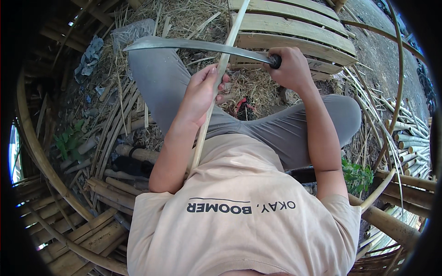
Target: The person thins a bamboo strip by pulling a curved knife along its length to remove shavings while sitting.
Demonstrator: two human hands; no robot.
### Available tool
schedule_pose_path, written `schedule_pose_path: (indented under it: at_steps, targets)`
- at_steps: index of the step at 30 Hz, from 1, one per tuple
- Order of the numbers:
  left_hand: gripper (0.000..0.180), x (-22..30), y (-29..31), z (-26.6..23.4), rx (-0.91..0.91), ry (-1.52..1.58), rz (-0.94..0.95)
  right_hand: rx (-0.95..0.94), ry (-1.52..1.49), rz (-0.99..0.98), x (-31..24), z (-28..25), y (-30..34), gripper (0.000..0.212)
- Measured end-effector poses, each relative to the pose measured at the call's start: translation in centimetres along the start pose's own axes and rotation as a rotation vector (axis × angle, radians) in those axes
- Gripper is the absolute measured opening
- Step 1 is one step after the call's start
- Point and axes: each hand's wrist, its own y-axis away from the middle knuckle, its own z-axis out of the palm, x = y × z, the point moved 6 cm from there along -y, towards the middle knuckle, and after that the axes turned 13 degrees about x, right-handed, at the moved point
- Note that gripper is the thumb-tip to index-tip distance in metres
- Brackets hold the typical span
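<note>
My left hand (198, 94) is closed around a long, pale bamboo strip (205, 126). The strip runs on a slant from my waist up past the top of the picture. In my right hand (291, 69) is the dark handle of a machete (184, 43), its long, slightly curved blade pointing left. That blade crosses the strip a little above my left hand; whether it bites into the bamboo I cannot tell. My legs, in grey trousers, are bent apart on either side. Dry shavings and a small red scrap (240, 106) lie on the ground between them.
A slatted wooden crate (294, 41) stands just beyond my right hand. Cut bamboo pieces (412, 149) are stacked at the far right. Bamboo poles (115, 193) and a curved bamboo pole (34, 129) are on the left. A clear plastic bag (133, 32) lies among shavings beyond my left knee.
</note>
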Motion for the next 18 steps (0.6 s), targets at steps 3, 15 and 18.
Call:
schedule_pose_path:
  at_steps: [3, 15, 18]
  targets:
    - [0.031, -0.4, 0.2, 0.6, -0.168, 0.267, -0.221, 0.117, -0.064, -0.152, -0.7, 0.3, 0.5, 0.027]
    - [0.021, -0.9, 0.5, 1.9, -0.323, 0.297, -0.327, -0.024, -0.244, -0.034, -1.6, 0.3, 0.6, 0.034]
    - [0.019, -1.2, 0.8, 2.3, -0.362, 0.330, -0.346, -0.020, -0.238, -0.072, -2.0, 0.5, 0.8, 0.032]
